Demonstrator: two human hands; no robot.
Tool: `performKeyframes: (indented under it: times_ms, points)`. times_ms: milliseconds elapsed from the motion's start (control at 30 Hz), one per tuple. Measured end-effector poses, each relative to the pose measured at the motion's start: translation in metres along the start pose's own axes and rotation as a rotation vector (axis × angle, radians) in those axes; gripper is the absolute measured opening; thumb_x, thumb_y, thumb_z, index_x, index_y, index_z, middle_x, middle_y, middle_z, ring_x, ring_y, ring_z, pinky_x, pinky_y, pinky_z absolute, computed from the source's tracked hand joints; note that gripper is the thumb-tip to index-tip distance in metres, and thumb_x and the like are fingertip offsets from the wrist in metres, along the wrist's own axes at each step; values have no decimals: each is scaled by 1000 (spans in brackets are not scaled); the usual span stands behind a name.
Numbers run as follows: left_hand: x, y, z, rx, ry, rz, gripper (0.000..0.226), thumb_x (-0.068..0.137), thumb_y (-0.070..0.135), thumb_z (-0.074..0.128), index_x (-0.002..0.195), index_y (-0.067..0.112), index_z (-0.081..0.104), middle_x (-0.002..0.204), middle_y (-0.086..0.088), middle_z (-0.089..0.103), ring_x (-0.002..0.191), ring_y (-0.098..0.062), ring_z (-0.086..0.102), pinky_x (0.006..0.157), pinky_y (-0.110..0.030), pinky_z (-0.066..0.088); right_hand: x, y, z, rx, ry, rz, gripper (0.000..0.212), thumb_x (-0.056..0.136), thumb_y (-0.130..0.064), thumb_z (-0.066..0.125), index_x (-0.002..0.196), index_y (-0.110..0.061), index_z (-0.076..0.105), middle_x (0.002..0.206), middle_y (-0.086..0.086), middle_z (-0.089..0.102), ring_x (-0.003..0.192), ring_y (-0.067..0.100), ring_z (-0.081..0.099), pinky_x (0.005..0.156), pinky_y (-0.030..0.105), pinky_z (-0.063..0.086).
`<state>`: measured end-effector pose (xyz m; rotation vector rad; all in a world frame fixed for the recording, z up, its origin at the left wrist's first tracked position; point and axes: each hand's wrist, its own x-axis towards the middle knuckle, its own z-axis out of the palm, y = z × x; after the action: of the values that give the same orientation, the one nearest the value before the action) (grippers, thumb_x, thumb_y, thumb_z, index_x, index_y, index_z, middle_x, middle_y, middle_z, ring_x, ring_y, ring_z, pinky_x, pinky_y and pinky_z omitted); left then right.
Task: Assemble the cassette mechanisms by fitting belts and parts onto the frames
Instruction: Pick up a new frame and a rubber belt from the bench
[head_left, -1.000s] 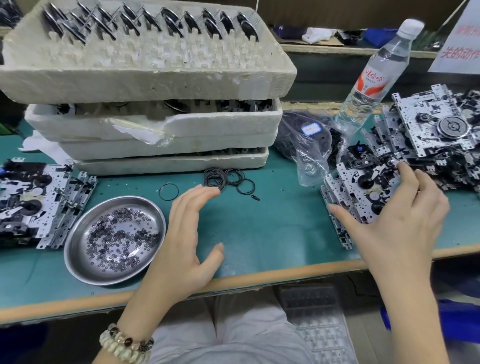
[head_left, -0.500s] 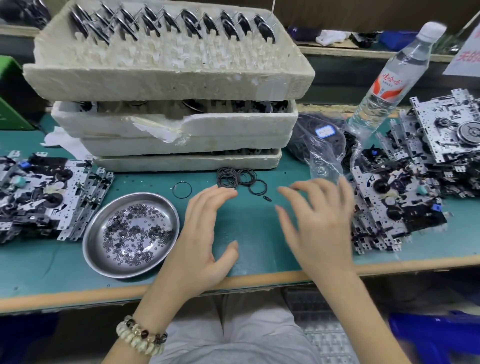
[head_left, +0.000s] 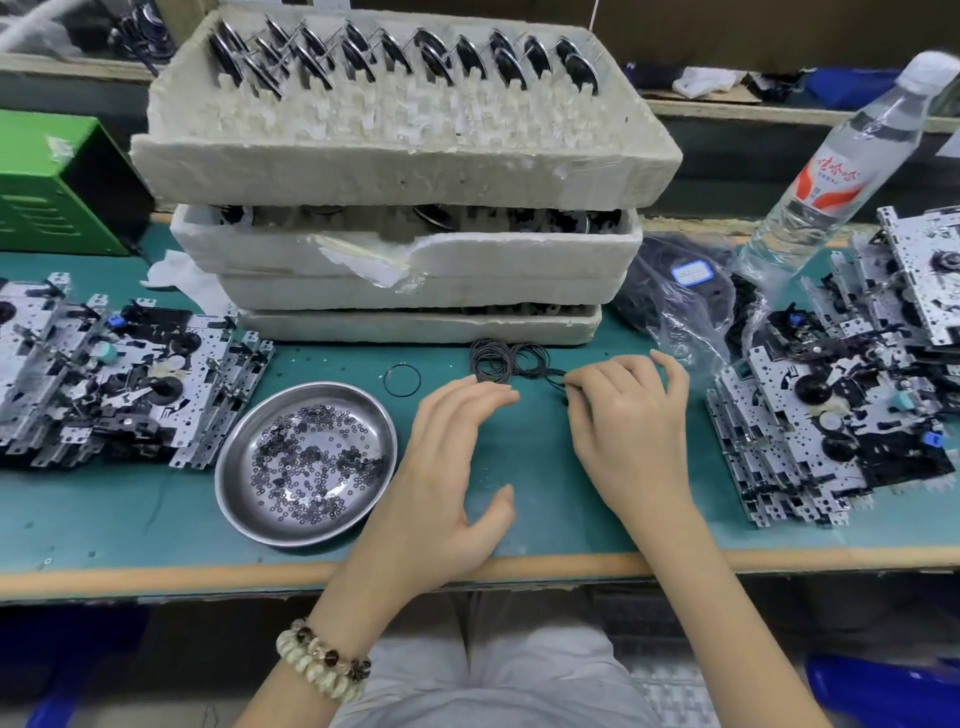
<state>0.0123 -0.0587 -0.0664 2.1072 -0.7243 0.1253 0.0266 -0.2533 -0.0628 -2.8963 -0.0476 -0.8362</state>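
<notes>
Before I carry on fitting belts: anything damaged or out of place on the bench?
The second foam tray in the stack has a broken front wall with a torn flap hanging out. One belt lies alone, left of the belt pile.

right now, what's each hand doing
Left hand: open, holding nothing.
Right hand: closed, fingertips pinching a rubber belt.

**Bench layout**

Stacked white foam trays (head_left: 405, 249) sit at the back centre of the green-topped bench (head_left: 104, 519). Just before them lie thin black rubber belts (head_left: 506, 358). Front-left of the belts is a round steel dish (head_left: 239, 499) holding, seemingly, small washers (head_left: 306, 462). A left pile of grey metal cassette frames (head_left: 119, 374) and a right pile (head_left: 831, 415) flank everything.
</notes>
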Motion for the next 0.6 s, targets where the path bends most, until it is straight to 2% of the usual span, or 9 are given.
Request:
performKeyframes:
  times_ms: [100, 233, 367, 533, 600]
  points:
    - [0, -1, 0, 2, 2, 4, 65, 79, 13, 61, 142, 10, 46, 145, 0, 45, 145, -21, 31, 120, -27, 21, -1, 2, -7, 91, 37, 56, 4, 89, -10, 67, 91, -13, 69, 85, -2, 69, 88, 27, 61, 98, 47, 36]
    - [1, -2, 1, 17, 14, 4, 58, 83, 21, 55, 140, 11, 49, 143, 0, 47, 142, -21, 34, 119, -27, 22, -2, 2, -14, 336, 25, 209, 6, 91, -11, 66, 94, -16, 69, 88, -10, 67, 90, 22, 62, 92, 34, 32]
    - [3, -4, 4, 38, 65, 9, 44, 88, 22, 56, 131, 12, 58, 136, 2, 51, 133, -19, 41, 114, -26, 27, -6, -2, -21, 608, 38, 387, 6, 92, -17, 65, 93, -23, 68, 89, -18, 65, 93, 15, 64, 91, 43, 46]
    - [1, -1, 3, 86, 82, 36, 35, 91, 22, 57, 124, 10, 63, 131, -1, 55, 129, -21, 45, 112, -34, 34, -15, -7, -24, 619, 51, 385, 9, 94, -18, 61, 92, -26, 60, 90, -20, 60, 93, 14, 56, 87, 35, 41]
    - [-1, 1, -2, 180, 68, 77, 36, 92, 21, 58, 125, 8, 63, 130, -2, 57, 128, -24, 46, 110, -39, 37, -21, -12, -22, 641, 28, 364, 5, 97, -19, 57, 93, -23, 59, 92, -18, 59, 92, 13, 53, 83, 33, 40]
